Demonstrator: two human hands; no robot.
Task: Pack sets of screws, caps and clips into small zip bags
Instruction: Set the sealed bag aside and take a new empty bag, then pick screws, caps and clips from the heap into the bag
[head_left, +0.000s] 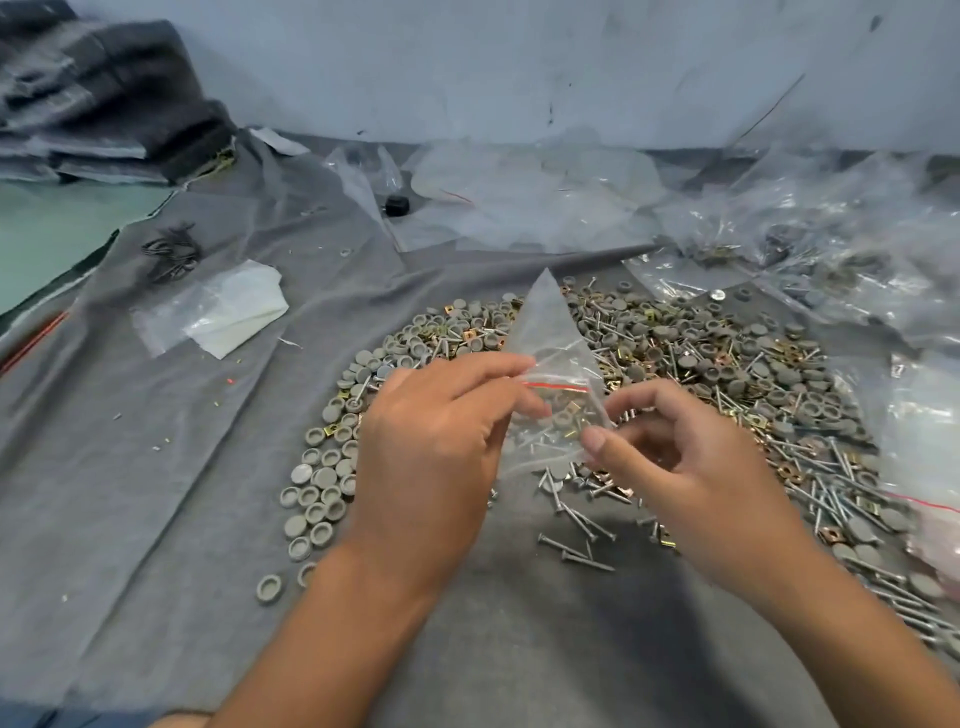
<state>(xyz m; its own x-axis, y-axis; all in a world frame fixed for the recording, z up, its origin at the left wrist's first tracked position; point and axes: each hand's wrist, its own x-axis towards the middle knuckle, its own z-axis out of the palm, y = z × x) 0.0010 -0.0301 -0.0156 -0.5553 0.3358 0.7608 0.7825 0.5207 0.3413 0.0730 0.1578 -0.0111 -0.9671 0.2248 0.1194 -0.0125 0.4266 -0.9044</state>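
At centre frame, above the heap of screws (582, 519), caps (322, 478) and clips (784, 470): small zip bag (553, 364), pinched by left hand (436, 447) and right hand (691, 467) near the red seal. Probably light, limp, slippery; best gripped by its rim.

Probably a small packing workshop: loose screws (582, 525), grey caps (317, 493) and brass clips heaped on a grey cloth (171, 467), clear bags (810, 249) piled behind the heap.

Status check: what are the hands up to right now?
Both hands on the zip bag: left hand, right hand pinching it. Bag raised above the pile of screws, caps and clips. Nothing blocking.
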